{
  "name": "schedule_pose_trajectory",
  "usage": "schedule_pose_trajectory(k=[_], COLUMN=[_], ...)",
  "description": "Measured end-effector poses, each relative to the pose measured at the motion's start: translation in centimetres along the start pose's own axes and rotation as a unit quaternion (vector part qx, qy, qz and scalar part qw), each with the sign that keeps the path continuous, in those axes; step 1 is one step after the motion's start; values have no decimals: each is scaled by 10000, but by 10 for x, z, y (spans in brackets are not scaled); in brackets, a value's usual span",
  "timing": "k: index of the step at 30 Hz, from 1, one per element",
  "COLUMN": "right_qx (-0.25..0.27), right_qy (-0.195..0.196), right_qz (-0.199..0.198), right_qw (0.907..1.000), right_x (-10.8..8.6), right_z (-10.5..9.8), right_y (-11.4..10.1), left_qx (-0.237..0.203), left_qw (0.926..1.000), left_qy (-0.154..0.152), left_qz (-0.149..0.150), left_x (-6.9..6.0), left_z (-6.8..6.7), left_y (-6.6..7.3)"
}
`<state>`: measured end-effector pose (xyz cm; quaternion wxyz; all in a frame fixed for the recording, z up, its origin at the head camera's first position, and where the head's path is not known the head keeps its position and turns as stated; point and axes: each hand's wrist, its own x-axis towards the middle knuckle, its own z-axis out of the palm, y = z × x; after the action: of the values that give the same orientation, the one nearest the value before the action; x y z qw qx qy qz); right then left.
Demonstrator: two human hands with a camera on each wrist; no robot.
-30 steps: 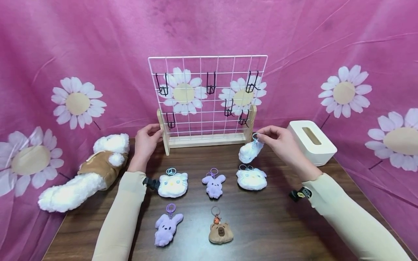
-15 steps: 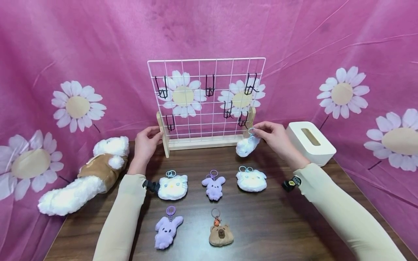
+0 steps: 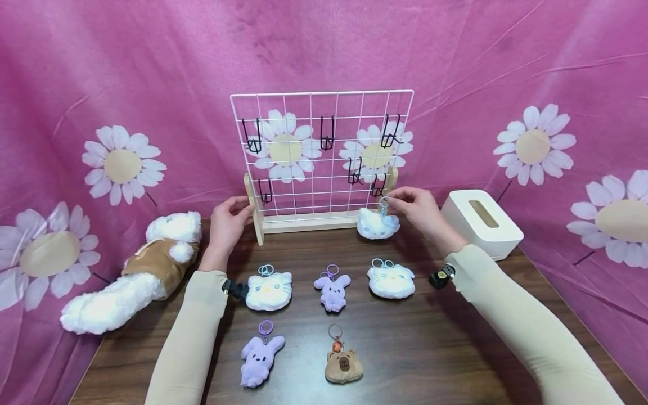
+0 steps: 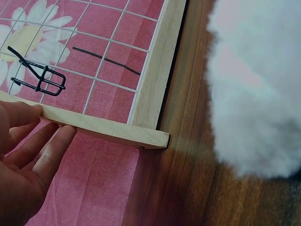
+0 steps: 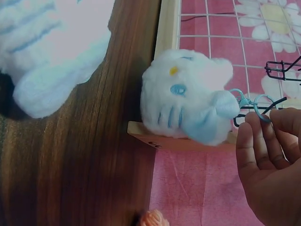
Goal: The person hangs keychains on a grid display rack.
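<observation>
One plush keychain (image 3: 377,226) hangs below the right grip (image 3: 421,211), which pinches its blue ring (image 5: 255,103).

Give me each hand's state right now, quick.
Left hand: holding the flat pale wooden upright.
Right hand: holding the white plush cat-face keychain by its light-blue ring.

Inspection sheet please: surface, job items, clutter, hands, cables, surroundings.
Surface: dark wood-grain table.
Job items: grid rack, six black hooks; white cat keychain, held; on table: two white animal keychains, two purple rabbit keychains, brown bear-like keychain.
Clutter: white plush in brown clothing, left; white slotted box, right; unidentified peach object, right wrist view.
Hands: left hand grips rack side; right hand pinches keychain ring near hook.
Cables: nothing seen.
Surroundings: pink curtain with daisies.
</observation>
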<state>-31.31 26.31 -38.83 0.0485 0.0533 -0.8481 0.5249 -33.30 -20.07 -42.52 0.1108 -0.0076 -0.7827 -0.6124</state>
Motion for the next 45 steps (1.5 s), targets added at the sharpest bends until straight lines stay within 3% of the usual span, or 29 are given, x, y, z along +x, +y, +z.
schedule_pose_trajectory(k=[6, 13, 21, 39, 45], right_qx=[-475, -1256, -1592, -1564, -1547], right_qy=[310, 786, 1141, 826, 903], right_qz=[44, 54, 56, 143, 98], right_qw=[9984, 9890, 9806, 9841, 9838], right_x=[6, 14, 17, 12, 4], right_z=[5, 10, 18, 13, 12], right_y=[-1, -1, -3, -7, -8], left_qx=[90, 85, 0, 61, 102], left_qw=[10000, 10000, 10000, 10000, 9999], left_qy=[17, -2, -33, -42, -63], left_qz=[-1, -6, -50, 3, 18], left_x=[0, -1, 0, -1, 0], left_z=[0, -1, -1, 0, -1], left_y=[1, 1, 2, 0, 1])
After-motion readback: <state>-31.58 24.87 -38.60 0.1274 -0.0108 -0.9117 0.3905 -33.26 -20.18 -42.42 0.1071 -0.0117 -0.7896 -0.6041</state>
